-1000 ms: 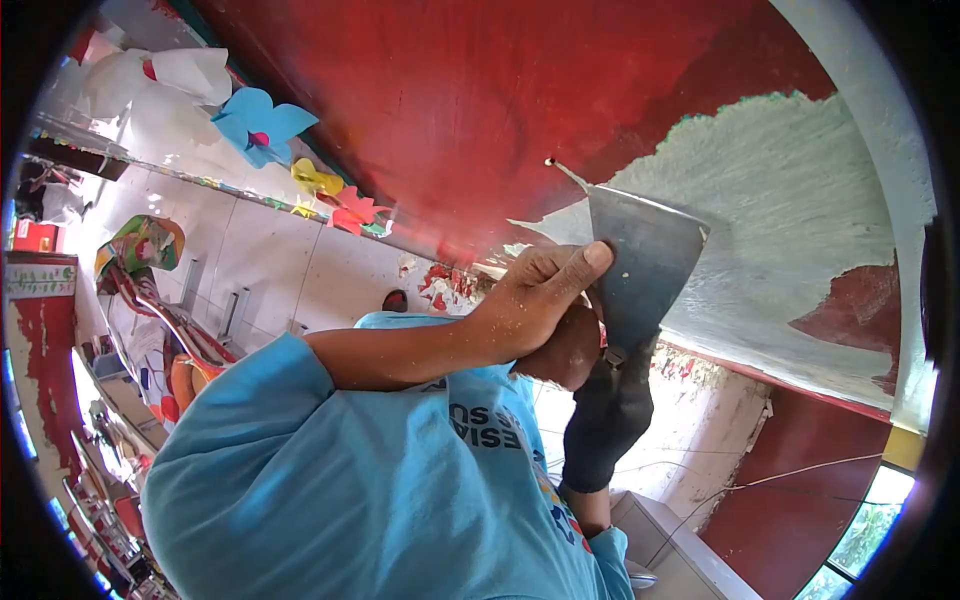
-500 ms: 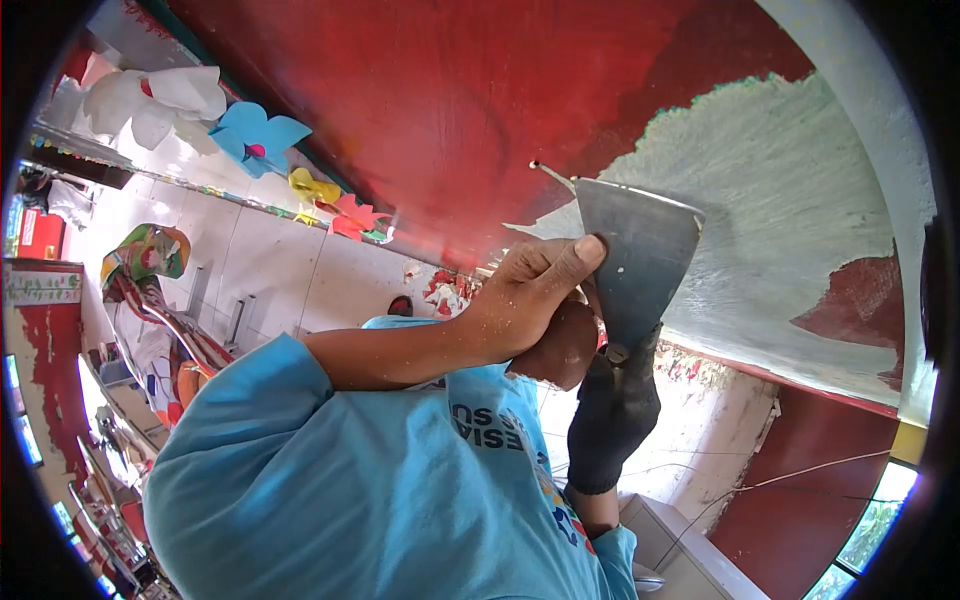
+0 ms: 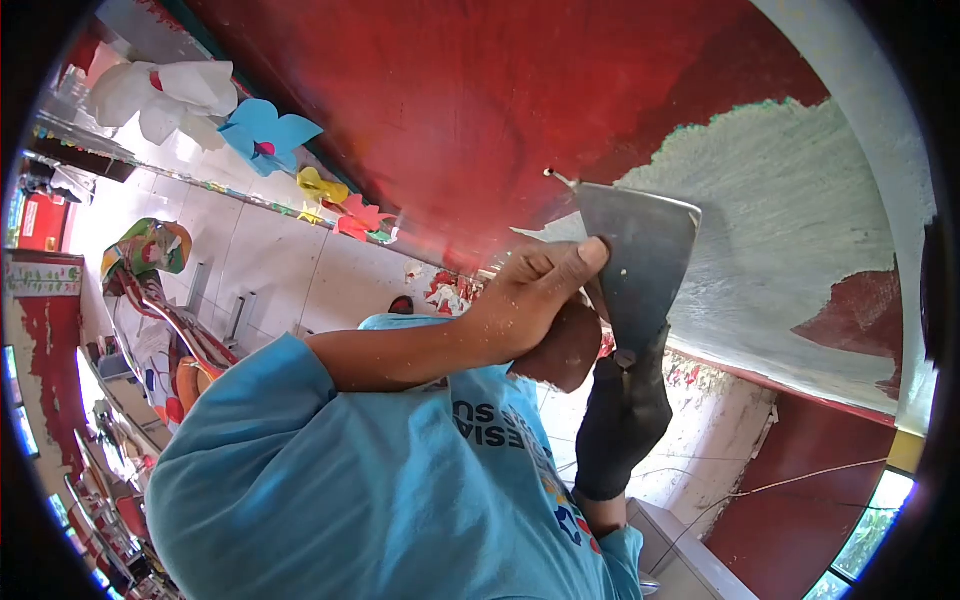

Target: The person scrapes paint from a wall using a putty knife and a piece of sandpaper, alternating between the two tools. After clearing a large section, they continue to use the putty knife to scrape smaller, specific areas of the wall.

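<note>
Near the ragged left edge of the pale patch [image 3: 790, 190] on the red wall [image 3: 430, 90], as the head view shows, we have a broad metal scraper [image 3: 645, 250] in both hands. Our gloved right hand [image 3: 622, 430] is closed round its lower end, where the handle is mostly hidden. Our bare left hand [image 3: 530, 300] pinches the side of the blade, the thumb [image 3: 594, 251] lying over its left edge. A brown rounded shape [image 3: 565, 350] sits just beneath those fingers; we cannot tell what it is.

The wide edge of the blade points up and away from our blue shirt [image 3: 330, 470], in front of the wall; whether it touches the surface, we cannot tell. A thin pale piece [image 3: 561, 178] shows beside its upper left corner.

We judge this to be a moment of steadying or handling the blade rather than a full stroke. Any shift from here would call for a firm right grip, with our bare fingertips kept clear of the wide edge.
</note>
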{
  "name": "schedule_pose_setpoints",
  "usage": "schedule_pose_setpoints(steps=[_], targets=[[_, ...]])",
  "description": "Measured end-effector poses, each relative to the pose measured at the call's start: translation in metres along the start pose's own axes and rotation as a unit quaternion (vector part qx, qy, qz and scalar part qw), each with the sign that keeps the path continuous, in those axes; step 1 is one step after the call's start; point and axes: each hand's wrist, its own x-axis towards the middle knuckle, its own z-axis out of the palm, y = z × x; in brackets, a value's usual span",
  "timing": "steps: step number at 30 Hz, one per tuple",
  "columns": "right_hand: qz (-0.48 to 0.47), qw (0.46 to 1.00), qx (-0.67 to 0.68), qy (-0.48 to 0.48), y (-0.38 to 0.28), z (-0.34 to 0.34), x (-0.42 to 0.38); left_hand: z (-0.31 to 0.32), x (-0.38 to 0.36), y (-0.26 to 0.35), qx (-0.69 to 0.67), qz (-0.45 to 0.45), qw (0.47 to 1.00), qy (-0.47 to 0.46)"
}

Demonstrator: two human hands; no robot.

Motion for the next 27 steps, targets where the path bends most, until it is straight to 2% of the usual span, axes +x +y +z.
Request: schedule_pose_setpoints(steps=[1, 2, 5, 7, 9, 12, 14, 16, 17, 18, 20, 23, 26, 27], targets=[[0.066, 0.996, 0.054, -0.026, 0.003, 0.003, -0.003, -0.001, 0.001, -0.002, 0.012, 0.010, 1.000, 0.000], [0.066, 0.996, 0.055, -0.031, 0.005, 0.004, -0.008, 0.000, 0.001, -0.006, 0.011, 0.009, 1.000, 0.004], [0.148, 0.980, 0.123, -0.046, 0.007, 0.000, -0.017, -0.001, -0.001, -0.006, 0.037, 0.015, 0.999, 0.003], [0.120, 0.987, 0.097, -0.041, -0.001, -0.001, -0.006, 0.001, -0.001, -0.002, 0.051, 0.035, 0.998, 0.011], [0.077, 0.995, 0.066, -0.026, -0.002, 0.002, -0.004, -0.002, 0.000, -0.001, 0.026, 0.004, 1.000, 0.005], [0.118, 0.987, 0.096, -0.043, 0.000, 0.003, -0.011, -0.001, -0.004, 0.001, -0.016, -0.035, 0.999, -0.003], [0.096, 0.990, 0.093, -0.048, 0.002, -0.001, -0.009, -0.001, -0.001, -0.008, 0.036, 0.041, 0.999, 0.000], [0.002, 1.000, -0.010, -0.017, -0.003, 0.000, 0.001, -0.002, -0.001, 0.002, 0.029, 0.017, 0.999, 0.004], [0.044, 0.998, 0.022, -0.028, -0.003, 0.001, 0.001, -0.003, -0.001, 0.004, 0.023, -0.004, 1.000, 0.012], [0.045, 0.998, 0.023, -0.033, -0.002, 0.001, -0.001, -0.002, -0.003, 0.001, 0.022, -0.007, 1.000, 0.015], [0.127, 0.987, 0.082, -0.050, -0.002, 0.001, -0.007, 0.000, -0.006, -0.001, -0.011, -0.017, 1.000, 0.013], [0.104, 0.989, 0.095, -0.038, 0.001, 0.003, -0.004, -0.001, -0.003, -0.002, 0.006, 0.014, 0.999, 0.034], [0.079, 0.993, 0.072, -0.047, 0.001, 0.002, -0.004, -0.003, -0.001, 0.003, -0.009, 0.010, 1.000, 0.008], [0.097, 0.989, 0.091, -0.058, 0.002, -0.001, -0.008, 0.002, -0.003, 0.000, -0.016, 0.004, 0.999, 0.042]])
